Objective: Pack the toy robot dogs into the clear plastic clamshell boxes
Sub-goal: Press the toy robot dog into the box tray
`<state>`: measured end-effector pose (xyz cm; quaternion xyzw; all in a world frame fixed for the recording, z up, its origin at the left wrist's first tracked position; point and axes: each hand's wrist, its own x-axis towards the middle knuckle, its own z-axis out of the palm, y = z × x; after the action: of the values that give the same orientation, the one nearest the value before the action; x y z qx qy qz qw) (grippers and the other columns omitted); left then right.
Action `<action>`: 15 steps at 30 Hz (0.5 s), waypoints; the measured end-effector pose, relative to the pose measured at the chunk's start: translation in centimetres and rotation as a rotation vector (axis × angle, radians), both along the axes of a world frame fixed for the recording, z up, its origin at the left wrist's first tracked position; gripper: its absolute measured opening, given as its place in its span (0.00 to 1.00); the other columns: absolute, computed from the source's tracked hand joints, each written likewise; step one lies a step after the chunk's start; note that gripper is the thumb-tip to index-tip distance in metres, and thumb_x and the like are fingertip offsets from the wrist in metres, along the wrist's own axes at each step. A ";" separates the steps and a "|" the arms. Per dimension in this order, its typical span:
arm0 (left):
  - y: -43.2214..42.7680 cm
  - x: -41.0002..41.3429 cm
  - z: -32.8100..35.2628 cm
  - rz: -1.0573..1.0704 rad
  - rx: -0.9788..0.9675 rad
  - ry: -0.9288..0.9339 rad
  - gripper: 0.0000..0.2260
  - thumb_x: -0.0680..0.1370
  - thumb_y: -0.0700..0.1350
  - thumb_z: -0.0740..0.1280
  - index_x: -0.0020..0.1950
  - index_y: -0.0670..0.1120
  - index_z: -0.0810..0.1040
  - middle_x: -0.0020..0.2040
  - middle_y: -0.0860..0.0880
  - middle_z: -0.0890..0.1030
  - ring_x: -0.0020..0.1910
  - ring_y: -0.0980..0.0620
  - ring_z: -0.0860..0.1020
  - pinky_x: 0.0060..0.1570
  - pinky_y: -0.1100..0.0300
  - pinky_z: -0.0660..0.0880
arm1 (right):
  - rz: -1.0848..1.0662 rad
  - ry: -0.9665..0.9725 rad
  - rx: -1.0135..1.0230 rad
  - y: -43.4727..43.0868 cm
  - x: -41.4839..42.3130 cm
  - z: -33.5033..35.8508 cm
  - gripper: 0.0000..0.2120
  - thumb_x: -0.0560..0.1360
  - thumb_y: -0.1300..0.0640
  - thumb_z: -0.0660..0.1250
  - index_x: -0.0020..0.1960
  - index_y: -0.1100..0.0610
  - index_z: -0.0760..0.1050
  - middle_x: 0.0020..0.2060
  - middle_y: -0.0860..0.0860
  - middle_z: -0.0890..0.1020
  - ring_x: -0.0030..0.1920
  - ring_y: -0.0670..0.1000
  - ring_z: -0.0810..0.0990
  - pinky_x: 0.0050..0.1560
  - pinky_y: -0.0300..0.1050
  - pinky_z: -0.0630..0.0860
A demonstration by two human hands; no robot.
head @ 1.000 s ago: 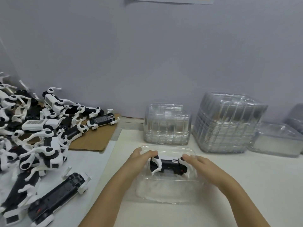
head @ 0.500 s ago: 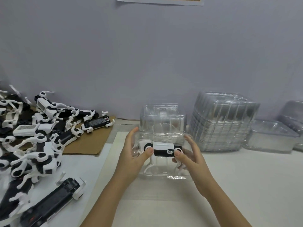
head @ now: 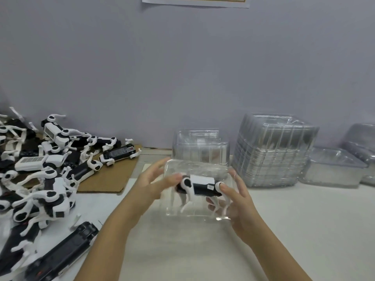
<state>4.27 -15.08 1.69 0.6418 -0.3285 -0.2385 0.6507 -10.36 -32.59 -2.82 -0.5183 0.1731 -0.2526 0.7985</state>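
Observation:
A black-and-white toy robot dog (head: 199,186) sits inside a clear plastic clamshell box (head: 197,209) that I hold up above the table, turned on its side toward me. My left hand (head: 151,184) grips the box's left end, thumb near the dog's head end. My right hand (head: 238,196) grips the right end, thumb pressed on the front face and fingers behind the box. The dog's white legs point down inside the box.
A heap of loose robot dogs (head: 38,175) covers the left of the table, partly on a cardboard sheet (head: 113,177). Stacks of empty clamshells (head: 272,151) stand along the back wall, with a smaller stack (head: 199,147) directly behind the held box and more trays (head: 332,169) at right.
The box with the dog was lying flat on the table; both hands lifted it and turned it upright, so the dog now shows side-on with legs down.

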 end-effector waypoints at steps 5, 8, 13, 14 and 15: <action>-0.9 -0.3 -2.8 0.082 -0.021 0.023 0.38 0.61 0.53 0.79 0.68 0.68 0.67 0.66 0.56 0.74 0.58 0.63 0.78 0.48 0.67 0.75 | -0.360 -0.091 -0.862 1.1 -0.4 0.2 0.37 0.67 0.50 0.77 0.69 0.30 0.64 0.66 0.42 0.73 0.66 0.44 0.73 0.64 0.38 0.71; -0.8 -0.1 -4.1 0.118 -0.090 0.076 0.37 0.59 0.48 0.79 0.64 0.67 0.71 0.61 0.53 0.79 0.57 0.57 0.81 0.52 0.60 0.77 | -0.416 -0.194 -1.225 1.1 -0.3 -0.1 0.35 0.69 0.50 0.74 0.72 0.40 0.63 0.68 0.54 0.70 0.72 0.44 0.66 0.68 0.33 0.64; -1.4 -0.2 -4.2 0.265 -0.114 0.073 0.37 0.55 0.49 0.80 0.63 0.62 0.74 0.51 0.56 0.82 0.47 0.60 0.83 0.41 0.71 0.77 | -0.375 -0.073 -0.977 1.2 -0.4 0.1 0.35 0.69 0.50 0.77 0.69 0.31 0.63 0.67 0.38 0.70 0.66 0.43 0.72 0.63 0.34 0.68; -1.6 -0.3 -4.0 0.306 -0.079 0.058 0.39 0.53 0.51 0.81 0.63 0.60 0.75 0.48 0.56 0.83 0.45 0.59 0.84 0.42 0.69 0.77 | -0.356 -0.034 -0.868 1.1 -0.4 0.3 0.34 0.69 0.49 0.77 0.67 0.29 0.64 0.66 0.35 0.70 0.64 0.41 0.73 0.61 0.36 0.71; -1.7 -0.4 -3.7 0.350 -0.023 0.032 0.40 0.52 0.55 0.81 0.64 0.58 0.76 0.45 0.56 0.84 0.44 0.58 0.84 0.45 0.66 0.77 | -0.322 0.008 -0.749 0.9 -0.3 0.5 0.33 0.69 0.48 0.77 0.66 0.29 0.65 0.65 0.35 0.71 0.63 0.39 0.74 0.58 0.37 0.73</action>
<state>3.82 -16.80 -2.02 0.6779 -0.2039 -0.1279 0.6946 -10.68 -31.72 -2.28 -0.7405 0.1509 -0.4179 0.5042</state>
